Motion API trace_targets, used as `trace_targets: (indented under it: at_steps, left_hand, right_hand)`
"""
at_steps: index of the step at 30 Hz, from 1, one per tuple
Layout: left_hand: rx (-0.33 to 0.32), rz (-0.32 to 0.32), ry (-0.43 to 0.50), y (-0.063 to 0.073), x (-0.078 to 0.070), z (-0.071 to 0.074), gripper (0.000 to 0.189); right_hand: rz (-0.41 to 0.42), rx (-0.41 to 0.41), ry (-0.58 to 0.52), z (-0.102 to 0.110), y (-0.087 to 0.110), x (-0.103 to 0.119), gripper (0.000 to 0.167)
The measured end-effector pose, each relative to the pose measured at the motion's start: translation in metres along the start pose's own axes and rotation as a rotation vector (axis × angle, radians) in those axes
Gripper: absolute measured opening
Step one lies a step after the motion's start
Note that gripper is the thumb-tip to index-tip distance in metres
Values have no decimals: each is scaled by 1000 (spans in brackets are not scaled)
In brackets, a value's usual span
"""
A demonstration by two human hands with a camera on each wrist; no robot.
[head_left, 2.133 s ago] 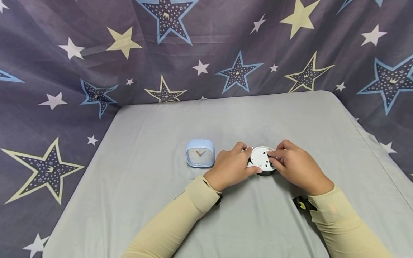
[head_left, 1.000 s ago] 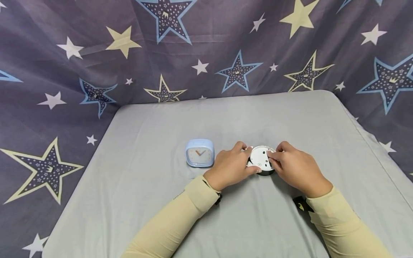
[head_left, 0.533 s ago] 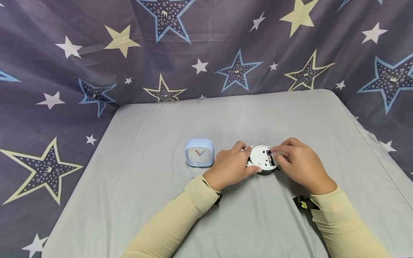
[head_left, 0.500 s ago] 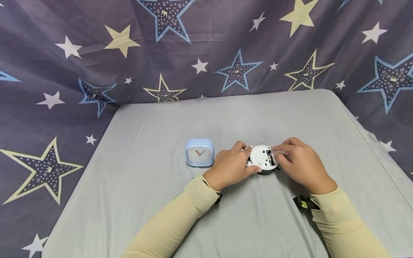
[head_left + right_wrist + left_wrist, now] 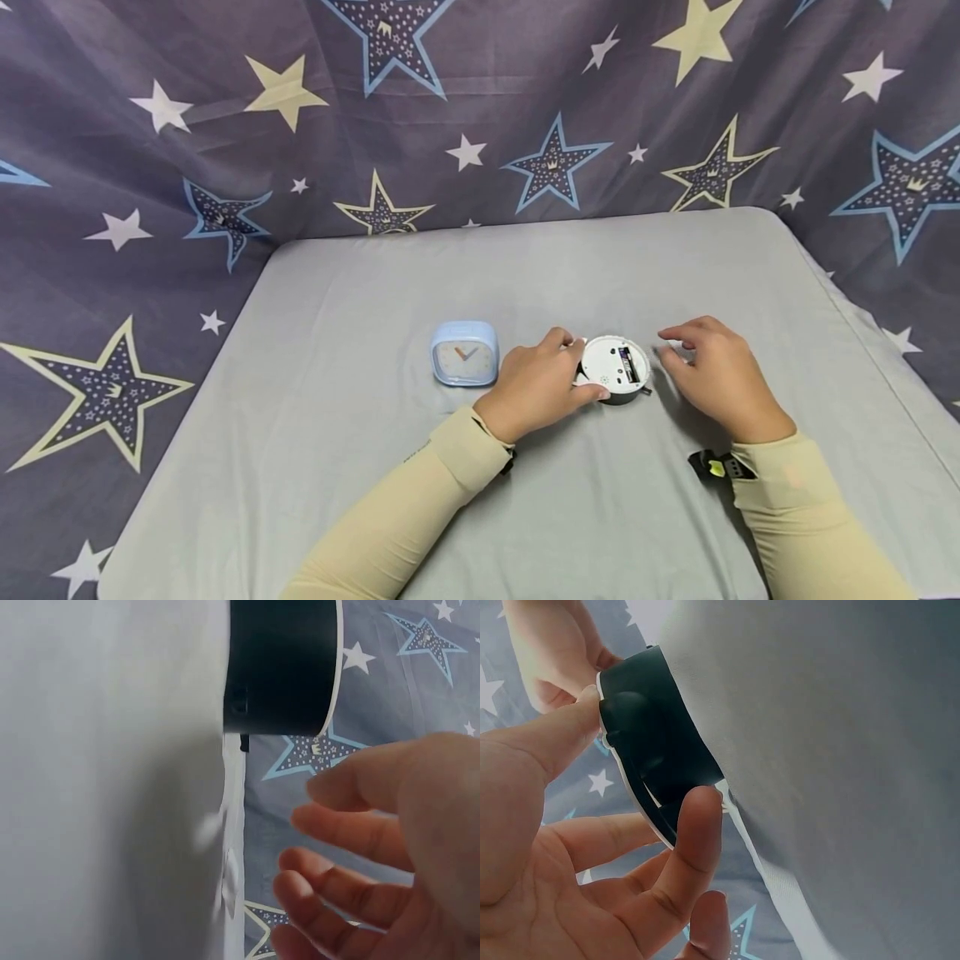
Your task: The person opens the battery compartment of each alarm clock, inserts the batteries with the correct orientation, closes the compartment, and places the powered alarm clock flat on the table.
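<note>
The left hand (image 5: pixel 537 390) grips a round alarm clock (image 5: pixel 615 370) that lies face down on the grey table cover (image 5: pixel 375 467), its white back turned up. In the left wrist view the thumb and fingers (image 5: pixel 699 825) curl round the clock's black rim (image 5: pixel 656 769), pinching it from both sides. An open battery compartment (image 5: pixel 632 365) shows on the side of the clock's back farthest from the left hand, with a battery lying in it.

The right hand (image 5: pixel 716 379) hovers just beside the clock on its other side, not touching it. Its fingers (image 5: pixel 352 832) are spread and loosely bent, and whether they hold anything small cannot be told.

A pale blue square alarm clock (image 5: pixel 465 353) stands face up, near the left hand on the side away from the round clock. Star-printed cloth (image 5: pixel 480 117) hangs beyond both hands.
</note>
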State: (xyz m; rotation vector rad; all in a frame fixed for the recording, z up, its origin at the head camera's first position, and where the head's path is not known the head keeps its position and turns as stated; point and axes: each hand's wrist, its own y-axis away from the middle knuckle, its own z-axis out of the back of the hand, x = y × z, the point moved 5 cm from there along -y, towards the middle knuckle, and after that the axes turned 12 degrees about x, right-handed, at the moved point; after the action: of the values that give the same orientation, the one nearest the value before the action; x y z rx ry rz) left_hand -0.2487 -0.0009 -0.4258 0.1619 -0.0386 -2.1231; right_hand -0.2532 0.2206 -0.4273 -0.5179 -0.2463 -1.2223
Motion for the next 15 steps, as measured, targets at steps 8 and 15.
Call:
trace_targets:
  at_steps: [8, 15]
  left_hand:
    - [0, 0, 3, -1, 0, 0, 76]
    - [4, 2, 7, -2, 1, -2, 76]
  right_hand:
    - [-45, 82, 16, -2, -1, -10, 32]
    - [-52, 117, 38, -3, -2, -14, 36]
